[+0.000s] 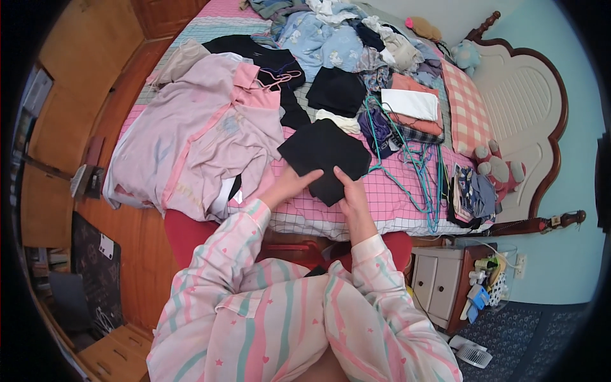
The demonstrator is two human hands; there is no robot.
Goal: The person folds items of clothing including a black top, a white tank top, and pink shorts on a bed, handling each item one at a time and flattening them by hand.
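Note:
A black folded cloth garment (329,150) is held in front of me, over the near edge of the bed. My left hand (293,184) grips its lower left side, thumb on top. On the lower right side, my right hand (352,191) pinches it the same way, and the fingers of both hands are partly hidden beneath the cloth. Just beyond it lie a cream cloth piece (338,122) and another folded black garment (336,91). To the left, a pale pink garment (200,129) with a coral collar is spread out, beside a black top (260,55).
Teal hangers (420,186) lie right of my hands, near a folded stack topped by a white cloth (409,104). Another clothes stack (472,196) and a plush toy (499,167) sit by the headboard (515,105). A clothes heap (324,40) covers the far side. A nightstand (434,281) stands right.

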